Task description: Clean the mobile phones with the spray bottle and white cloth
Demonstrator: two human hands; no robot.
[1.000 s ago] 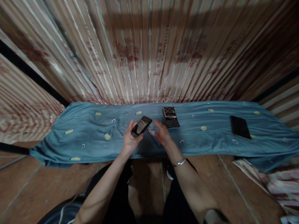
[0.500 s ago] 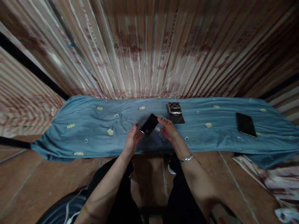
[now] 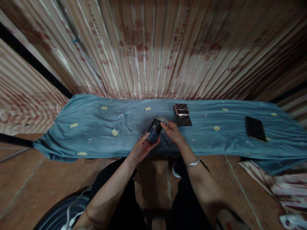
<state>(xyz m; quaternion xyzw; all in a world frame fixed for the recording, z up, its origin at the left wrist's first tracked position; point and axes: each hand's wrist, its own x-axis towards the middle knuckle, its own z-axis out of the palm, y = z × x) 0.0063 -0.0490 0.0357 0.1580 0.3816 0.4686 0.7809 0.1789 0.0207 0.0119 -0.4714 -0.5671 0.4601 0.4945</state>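
Head view looks down on a low worktop draped in a blue-grey cloth dotted with yellow medallions, with a striped curtain hanging behind it. The left hand holds a dark smartphone by its lower end, fingers curled round the edges, so this grip is pinching the phone and tilting its glossy screen up towards the camera, just above the cloth. The right hand, with a silver bangle at the wrist, presses a small pale wiping cloth against the top edge of the phone; its grip is closed on that cloth, though the fingertips are too small to make out singly.

Just beside the right hand, further back, a second phone in a checkered case lies flat. Well apart to the right, a third dark phone rests face up near the end of the worktop.

Judging from how the cloth meets the glass, the step in hand looks like wiping the phone's screen, and it seems to be at the start of a stroke, with the cloth at the top edge. The next move would call for a steady hold from the left hand while the right draws the cloth down across the screen with light, even pressure, taking care that the phone does not slip out of the lower pinch.
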